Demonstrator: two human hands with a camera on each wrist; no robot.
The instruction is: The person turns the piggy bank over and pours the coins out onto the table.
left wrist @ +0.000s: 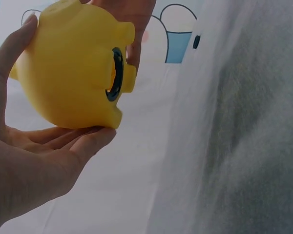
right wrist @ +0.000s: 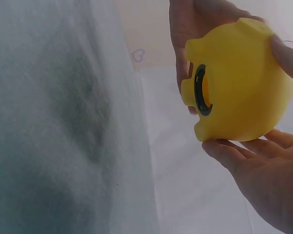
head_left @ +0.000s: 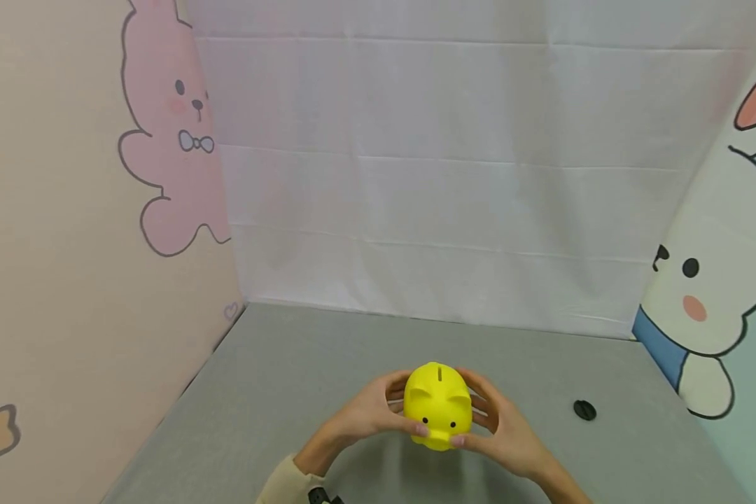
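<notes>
Two hands cup a yellow piggy bank above a grey table.

The left hand and right hand curl their fingers round the sides of the piggy bank, which is lifted off the table, snout toward the person and coin slot on top. Its underside shows a round, black-rimmed hole standing open; what lies inside cannot be told. A small black plug lies on the table well to the right of the piggy bank.
</notes>
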